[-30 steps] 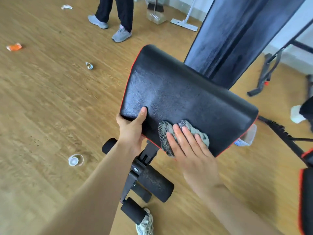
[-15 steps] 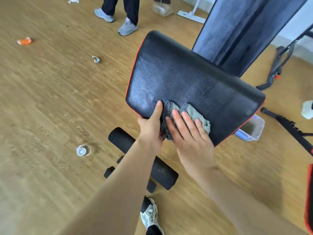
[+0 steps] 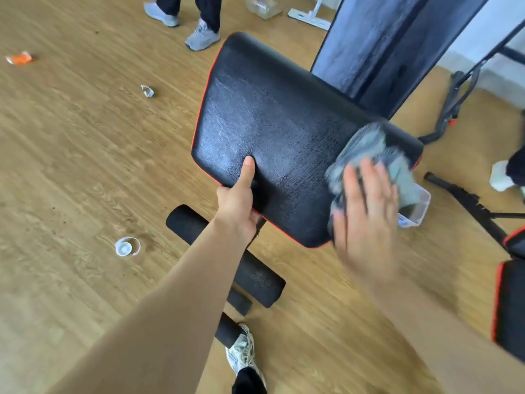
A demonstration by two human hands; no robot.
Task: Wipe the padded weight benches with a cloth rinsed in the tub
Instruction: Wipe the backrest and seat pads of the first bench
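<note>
Steadying: my left hand grips the bench pad by its near edge, thumb on top, likely bracing it. Wiping: my right hand, fingers flat, presses the cloth on its right end, near the tub.

bench pad: glossy cracked leatherette | floor: wood-grain | cloth: woven

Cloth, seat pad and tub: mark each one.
cloth (image 3: 368,145), head view, blurred grey upper fold.
seat pad (image 3: 278,123), head view, middle of black top.
tub (image 3: 422,204), head view, clear side wall.
</note>
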